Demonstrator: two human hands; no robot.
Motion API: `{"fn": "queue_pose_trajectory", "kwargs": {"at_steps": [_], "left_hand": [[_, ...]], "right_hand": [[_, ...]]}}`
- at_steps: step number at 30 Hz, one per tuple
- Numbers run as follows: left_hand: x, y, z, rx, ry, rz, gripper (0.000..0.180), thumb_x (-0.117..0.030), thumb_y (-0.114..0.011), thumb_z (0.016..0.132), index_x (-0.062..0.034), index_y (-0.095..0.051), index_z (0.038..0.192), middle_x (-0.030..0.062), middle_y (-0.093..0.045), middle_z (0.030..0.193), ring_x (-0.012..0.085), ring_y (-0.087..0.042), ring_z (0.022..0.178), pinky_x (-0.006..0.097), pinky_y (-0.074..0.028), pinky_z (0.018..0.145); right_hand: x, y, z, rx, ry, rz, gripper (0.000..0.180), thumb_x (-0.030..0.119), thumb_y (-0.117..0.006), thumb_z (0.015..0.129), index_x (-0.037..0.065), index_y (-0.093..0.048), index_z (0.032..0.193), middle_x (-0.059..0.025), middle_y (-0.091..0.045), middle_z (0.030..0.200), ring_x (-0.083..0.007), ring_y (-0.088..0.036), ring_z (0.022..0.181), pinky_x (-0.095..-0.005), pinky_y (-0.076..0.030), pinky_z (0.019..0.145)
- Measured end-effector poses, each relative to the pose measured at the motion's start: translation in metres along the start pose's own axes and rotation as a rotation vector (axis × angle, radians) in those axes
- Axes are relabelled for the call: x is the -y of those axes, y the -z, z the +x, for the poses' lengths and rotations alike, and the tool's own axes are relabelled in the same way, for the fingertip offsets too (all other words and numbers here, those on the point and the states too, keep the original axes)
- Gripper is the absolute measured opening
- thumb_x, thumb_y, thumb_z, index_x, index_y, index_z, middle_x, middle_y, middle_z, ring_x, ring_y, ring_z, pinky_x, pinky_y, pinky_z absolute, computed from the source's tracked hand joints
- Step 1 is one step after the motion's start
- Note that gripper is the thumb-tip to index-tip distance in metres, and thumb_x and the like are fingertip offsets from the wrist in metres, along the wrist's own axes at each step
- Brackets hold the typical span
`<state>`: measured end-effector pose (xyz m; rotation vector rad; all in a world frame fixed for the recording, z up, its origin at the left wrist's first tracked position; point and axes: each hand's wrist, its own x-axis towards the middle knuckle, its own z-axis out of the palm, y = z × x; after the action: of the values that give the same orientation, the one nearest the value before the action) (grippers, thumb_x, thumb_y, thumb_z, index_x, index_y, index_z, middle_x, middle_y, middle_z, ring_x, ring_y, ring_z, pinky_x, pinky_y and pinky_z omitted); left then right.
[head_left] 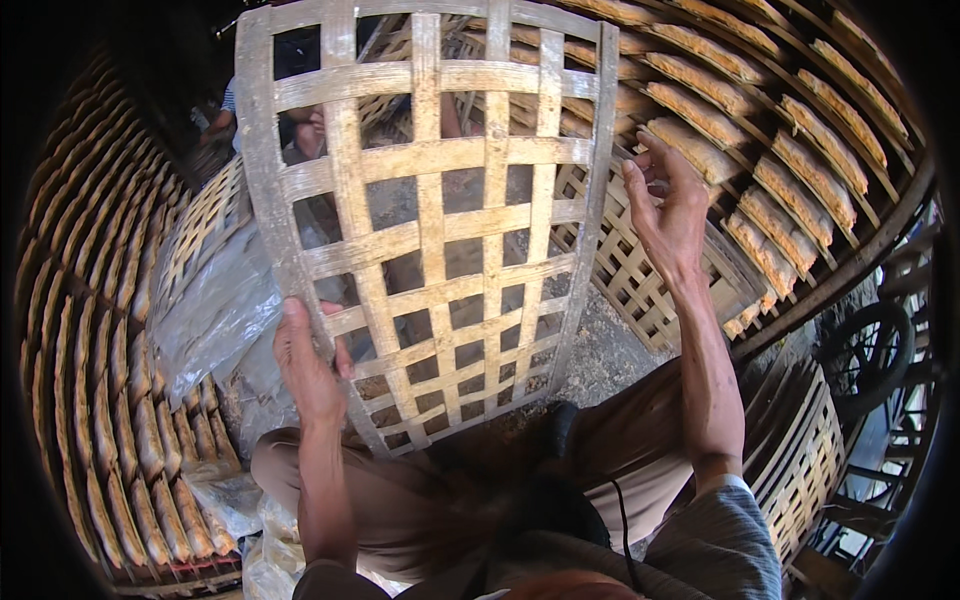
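A woven bamboo lattice tray (pixel 430 238) stands tilted upright in front of me, its lower end near my lap. My left hand (pixel 310 370) is closed on the tray's left rim, low down, with the thumb on the near side and fingertips showing through the weave. Beside the upper right rim, my right hand (pixel 668 205) is raised with its fingers apart and slightly curled, holding nothing. That hand appears just off the rim.
Racks of orange-brown slabs (pixel 800 185) rise at right, with more slab rows (pixel 150 440) at left. Other lattice trays (pixel 650 290) lean behind mine and stack (pixel 805 460) at lower right. Clear plastic sheeting (pixel 215 320) lies at left. Another person's hand (pixel 310 135) shows beyond the tray.
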<state>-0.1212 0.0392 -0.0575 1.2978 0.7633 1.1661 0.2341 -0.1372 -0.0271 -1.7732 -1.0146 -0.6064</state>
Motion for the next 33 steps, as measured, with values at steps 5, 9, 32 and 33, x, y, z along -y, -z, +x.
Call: {"fn": "queue_pose_trajectory", "kwargs": {"at_steps": [5,9,32,33], "left_hand": [[-0.001,-0.006,-0.001,0.006,-0.023,0.049,0.06,-0.055,-0.045,0.109,-0.0004,-0.064,0.095,0.0041,-0.049,0.054,0.0113,-0.039,0.039,0.027,-0.031,0.039],[-0.003,-0.011,-0.004,0.002,-0.017,0.071,0.06,-0.056,-0.045,0.109,-0.0007,-0.064,0.094,0.004,-0.048,0.054,0.0115,-0.039,0.039,0.027,-0.032,0.039],[0.003,-0.012,-0.028,0.046,-0.14,0.097,0.059,-0.052,-0.041,0.111,0.0006,-0.064,0.1,0.0065,-0.051,0.055,0.0124,-0.04,0.04,0.027,-0.031,0.041],[0.004,-0.011,-0.028,0.049,-0.138,0.096,0.058,-0.052,-0.041,0.111,0.0006,-0.064,0.101,0.0065,-0.05,0.055,0.0124,-0.039,0.04,0.027,-0.031,0.041]], "right_hand": [[-0.005,0.006,-0.003,0.005,0.04,-0.015,0.038,0.014,-0.072,0.094,0.002,-0.069,0.13,-0.0105,-0.074,0.099,-0.02,-0.069,0.081,-0.0361,-0.057,0.067],[-0.002,0.008,-0.003,0.025,0.105,-0.024,0.039,0.013,-0.073,0.094,0.003,-0.069,0.131,-0.0105,-0.073,0.095,-0.0206,-0.07,0.077,-0.0366,-0.057,0.066],[-0.002,-0.012,-0.017,-0.116,0.173,-0.211,0.009,0.011,-0.077,0.09,0.002,-0.079,0.093,-0.0081,-0.072,0.08,-0.0198,-0.07,0.066,-0.0373,-0.055,0.059],[-0.003,-0.01,-0.017,-0.002,0.102,-0.175,0.009,0.01,-0.077,0.088,0.001,-0.076,0.088,-0.0082,-0.07,0.078,-0.0202,-0.069,0.066,-0.038,-0.055,0.06]]}}
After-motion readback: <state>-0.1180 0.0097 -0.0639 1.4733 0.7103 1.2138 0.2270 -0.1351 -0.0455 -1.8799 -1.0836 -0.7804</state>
